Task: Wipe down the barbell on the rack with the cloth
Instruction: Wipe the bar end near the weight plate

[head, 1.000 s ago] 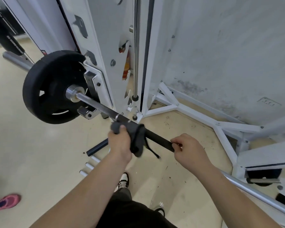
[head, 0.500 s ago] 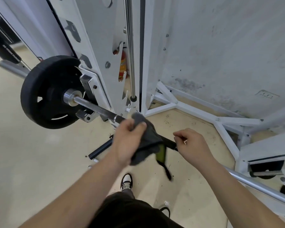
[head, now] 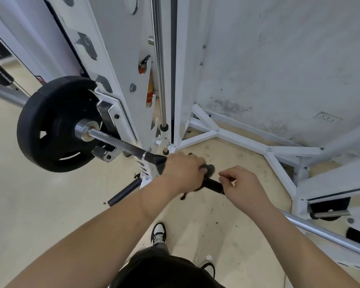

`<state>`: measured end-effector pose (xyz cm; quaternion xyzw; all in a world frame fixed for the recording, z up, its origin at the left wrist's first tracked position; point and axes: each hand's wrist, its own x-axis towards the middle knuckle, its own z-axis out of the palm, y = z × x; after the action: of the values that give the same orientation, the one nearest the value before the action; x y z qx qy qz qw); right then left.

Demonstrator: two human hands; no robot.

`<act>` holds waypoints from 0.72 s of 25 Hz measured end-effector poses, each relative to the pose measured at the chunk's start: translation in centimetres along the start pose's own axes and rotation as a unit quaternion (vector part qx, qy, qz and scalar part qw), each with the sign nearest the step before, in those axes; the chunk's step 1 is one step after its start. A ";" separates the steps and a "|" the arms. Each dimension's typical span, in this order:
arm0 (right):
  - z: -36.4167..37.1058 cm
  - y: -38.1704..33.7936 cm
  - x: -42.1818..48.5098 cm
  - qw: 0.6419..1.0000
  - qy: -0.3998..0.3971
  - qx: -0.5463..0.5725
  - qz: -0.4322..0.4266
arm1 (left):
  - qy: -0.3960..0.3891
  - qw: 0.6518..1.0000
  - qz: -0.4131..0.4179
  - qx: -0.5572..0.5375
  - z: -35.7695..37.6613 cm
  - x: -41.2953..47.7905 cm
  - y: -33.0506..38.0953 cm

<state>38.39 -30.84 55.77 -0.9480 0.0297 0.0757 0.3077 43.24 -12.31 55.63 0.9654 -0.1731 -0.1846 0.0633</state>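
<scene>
The barbell (head: 121, 142) runs from a black weight plate (head: 54, 125) at the left, through the white rack (head: 121, 80), down to the lower right, where its chrome shaft (head: 324, 231) shows. My left hand (head: 183, 167) presses a dark grey cloth (head: 209, 169) onto the bar's black middle section (head: 213, 185); most of the cloth is hidden under the hand. My right hand (head: 243, 186) sits just right of it, fingers curled around the bar.
A chrome guide rod (head: 161, 69) stands upright in the rack. White base struts (head: 247, 140) cross the floor by the stained wall. A black peg (head: 124, 193) sticks out low on the rack. My shoes (head: 158, 233) are below the bar.
My left hand has turned over the bar and bunched the cloth under the palm; the hanging part of the cloth is now mostly tucked in. The right hand has stayed on the bar.
</scene>
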 end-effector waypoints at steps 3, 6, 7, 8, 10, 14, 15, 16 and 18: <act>0.1 -0.3 0.4 1.000 -0.009 0.013 0.010 | -0.019 0.996 0.047 -0.078 -0.6 -1.2 -3.6; 0.5 -1.0 0.7 1.000 -0.017 0.024 0.009 | 0.044 0.996 -0.078 0.007 -1.0 -1.3 -8.4; 0.7 -1.5 0.9 1.000 -0.021 0.017 0.004 | 0.073 0.991 -0.112 0.025 -0.4 -1.4 -8.5; 1.1 -1.9 1.1 1.000 -0.029 0.007 -0.003 | 0.104 0.987 -0.122 0.030 0.6 -1.5 -7.7; 1.9 -2.9 1.8 0.998 -0.055 -0.023 -0.017 | 0.163 0.985 -0.052 -0.007 3.0 -2.2 -5.3; 2.7 -5.4 3.5 0.983 -0.144 -0.115 0.002 | 0.186 0.982 0.014 -0.036 3.2 -2.7 -10.5; 3.1 -5.9 3.9 0.978 -0.162 -0.132 0.003 | 0.197 0.979 -0.034 -0.030 2.7 -2.7 -12.8; 3.3 -6.3 4.1 0.974 -0.169 -0.150 0.004 | 0.220 0.970 -0.096 -0.025 2.3 -2.8 -14.8; 3.7 -6.8 4.4 0.973 -0.158 -0.170 0.009 | 0.254 0.948 -0.184 -0.052 2.3 -2.8 -15.3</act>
<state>42.97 -23.21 56.02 -0.9620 -0.0237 0.2318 0.1424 44.72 2.79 51.59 0.9908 0.0392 0.0497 0.1198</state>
